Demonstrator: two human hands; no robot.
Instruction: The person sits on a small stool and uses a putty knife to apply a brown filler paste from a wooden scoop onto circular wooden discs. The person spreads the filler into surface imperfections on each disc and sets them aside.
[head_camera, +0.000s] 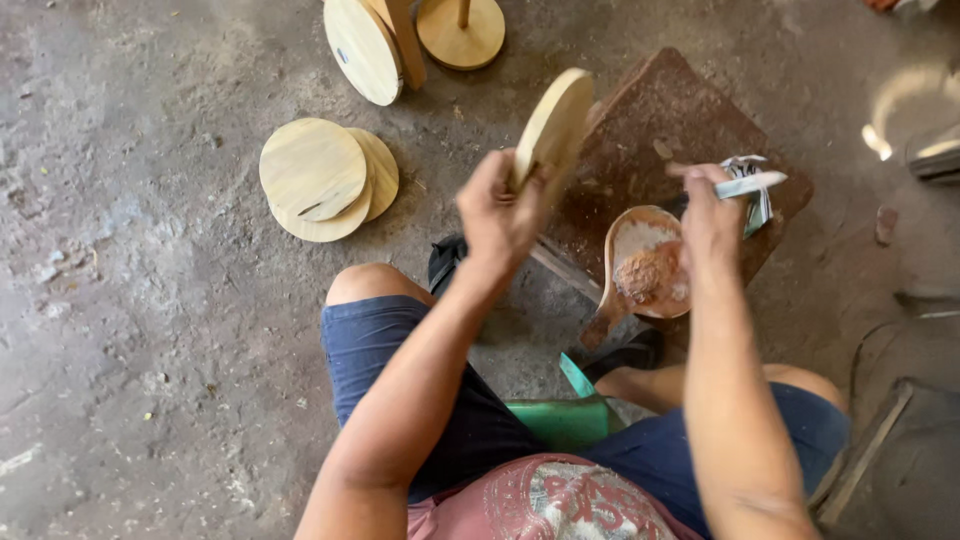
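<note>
The left hand (497, 213) has its grip closed on the lower edge of a pale round wooden disc (553, 128), held tilted on edge above the rusty brown block (690, 130). The right hand (710, 222), fingers curled, grips a flat white blade (748, 185) above a shallow wooden bowl of reddish-brown paste (648, 265) resting on that block.

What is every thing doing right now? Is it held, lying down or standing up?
Left hand: shut on the wooden disc.
Wooden disc: held up on edge, tilted.
Right hand: shut on the flat tool.
Flat tool: held above the bowl.
Bowl: lying open on the brown block, brownish paste inside.
Brown block: flat on the floor.
Stacked discs: lying flat, overlapping.
</note>
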